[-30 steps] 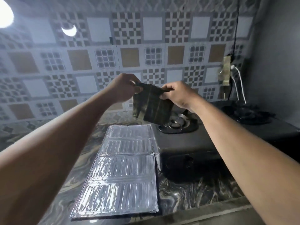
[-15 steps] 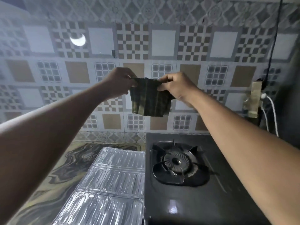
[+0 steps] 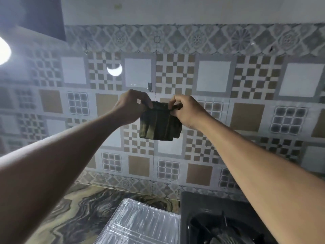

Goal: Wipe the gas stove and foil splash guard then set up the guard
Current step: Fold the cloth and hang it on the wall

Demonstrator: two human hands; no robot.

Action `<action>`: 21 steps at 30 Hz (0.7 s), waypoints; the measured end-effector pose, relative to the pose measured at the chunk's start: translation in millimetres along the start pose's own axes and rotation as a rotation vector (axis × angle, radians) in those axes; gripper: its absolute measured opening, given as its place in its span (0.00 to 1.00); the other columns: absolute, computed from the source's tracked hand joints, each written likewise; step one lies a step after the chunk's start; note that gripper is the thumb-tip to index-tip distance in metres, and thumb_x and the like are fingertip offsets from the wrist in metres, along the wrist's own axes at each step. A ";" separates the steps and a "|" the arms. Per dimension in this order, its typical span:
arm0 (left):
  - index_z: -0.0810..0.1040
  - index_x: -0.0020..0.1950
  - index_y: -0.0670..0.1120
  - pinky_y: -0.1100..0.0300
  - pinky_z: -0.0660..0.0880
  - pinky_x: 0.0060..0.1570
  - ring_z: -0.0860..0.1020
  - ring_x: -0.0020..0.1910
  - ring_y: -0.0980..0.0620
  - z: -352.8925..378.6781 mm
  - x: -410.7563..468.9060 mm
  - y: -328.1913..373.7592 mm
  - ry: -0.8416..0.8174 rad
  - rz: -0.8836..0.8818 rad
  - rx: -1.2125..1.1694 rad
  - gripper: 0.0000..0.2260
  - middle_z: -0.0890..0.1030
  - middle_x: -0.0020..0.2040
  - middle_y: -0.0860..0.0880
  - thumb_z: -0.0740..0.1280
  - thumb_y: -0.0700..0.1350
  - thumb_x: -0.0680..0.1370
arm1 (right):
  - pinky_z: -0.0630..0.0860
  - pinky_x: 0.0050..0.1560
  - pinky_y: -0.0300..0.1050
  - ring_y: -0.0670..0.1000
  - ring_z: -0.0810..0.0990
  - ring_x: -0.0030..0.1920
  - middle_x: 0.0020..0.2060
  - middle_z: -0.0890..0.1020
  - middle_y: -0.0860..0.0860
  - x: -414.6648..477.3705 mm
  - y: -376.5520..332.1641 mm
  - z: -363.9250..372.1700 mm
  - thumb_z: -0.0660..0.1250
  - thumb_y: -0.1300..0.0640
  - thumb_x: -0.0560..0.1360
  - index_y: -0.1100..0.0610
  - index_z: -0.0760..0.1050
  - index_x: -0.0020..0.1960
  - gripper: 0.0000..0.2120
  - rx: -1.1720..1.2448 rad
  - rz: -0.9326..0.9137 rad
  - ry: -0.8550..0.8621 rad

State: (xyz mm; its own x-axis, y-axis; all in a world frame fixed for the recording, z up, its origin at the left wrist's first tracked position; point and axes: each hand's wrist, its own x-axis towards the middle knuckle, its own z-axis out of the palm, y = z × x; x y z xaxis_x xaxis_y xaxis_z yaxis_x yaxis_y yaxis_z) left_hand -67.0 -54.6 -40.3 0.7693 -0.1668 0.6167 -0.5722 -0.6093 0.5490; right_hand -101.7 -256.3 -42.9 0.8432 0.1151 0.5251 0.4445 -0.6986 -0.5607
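Observation:
A dark green striped cloth hangs folded in front of the tiled wall, well above the counter. My left hand pinches its top left corner and my right hand pinches its top right corner, close to a small hook on the wall. The silver foil splash guard lies flat on the counter at the bottom. To its right, only the black gas stove's back left corner and part of a burner grate show.
The patterned tile wall fills most of the view. A marbled countertop runs along the bottom left. A bright lamp glares at the left edge, and its reflection shines on a tile.
Both hands have lifted the cloth higher up the wall and bunched its top edge closer together. The view has tilted up, so most of the stove and guard have dropped out of frame.

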 end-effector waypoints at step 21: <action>0.85 0.58 0.50 0.60 0.75 0.47 0.80 0.49 0.46 11.4 141.7 -108.4 0.197 0.446 0.301 0.12 0.80 0.58 0.45 0.68 0.39 0.79 | 0.79 0.45 0.47 0.52 0.77 0.47 0.52 0.80 0.52 160.4 33.9 61.3 0.63 0.62 0.80 0.52 0.81 0.62 0.14 -0.563 -0.362 0.356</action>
State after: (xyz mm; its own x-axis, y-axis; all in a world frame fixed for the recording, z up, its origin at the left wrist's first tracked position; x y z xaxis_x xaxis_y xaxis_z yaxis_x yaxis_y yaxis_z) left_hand 107.3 -21.0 -18.8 0.3884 -0.3286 0.8609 -0.7007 -0.7121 0.0444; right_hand 67.2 -218.3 -16.9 0.4828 0.2372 0.8430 0.3730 -0.9266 0.0472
